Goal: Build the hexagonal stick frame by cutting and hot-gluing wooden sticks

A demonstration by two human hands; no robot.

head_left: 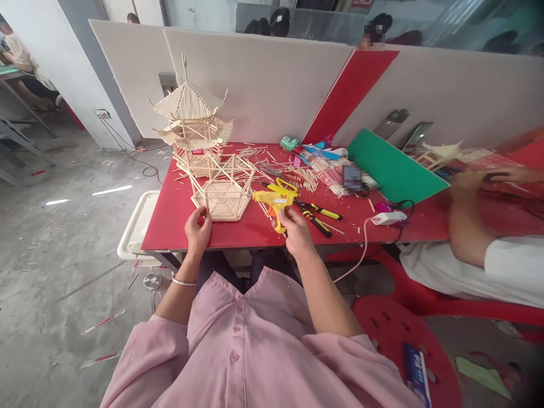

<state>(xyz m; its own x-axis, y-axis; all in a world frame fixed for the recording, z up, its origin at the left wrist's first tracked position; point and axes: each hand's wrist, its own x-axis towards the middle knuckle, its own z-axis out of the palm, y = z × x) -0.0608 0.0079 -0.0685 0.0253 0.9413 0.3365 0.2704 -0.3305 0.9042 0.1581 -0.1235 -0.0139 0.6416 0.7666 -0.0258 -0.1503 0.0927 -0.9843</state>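
Red table [170, 221] holds stick model [223, 195], glue gun [272, 199].

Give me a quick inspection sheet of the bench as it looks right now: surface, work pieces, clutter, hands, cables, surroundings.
Surface: red table, strewn with loose sticks.
Job's things: hexagonal stick frame at the front edge; yellow glue gun lying beside it; finished stick pagoda behind.
Clutter: pliers, stick bundles, green board.
Hands: left hand touches the frame's near corner; right hand, fingers on the glue gun's handle.
Cables: white cord hangs off the table edge from a white adapter.
Surroundings: white partition; a co-worker's arm to the right; red stool.
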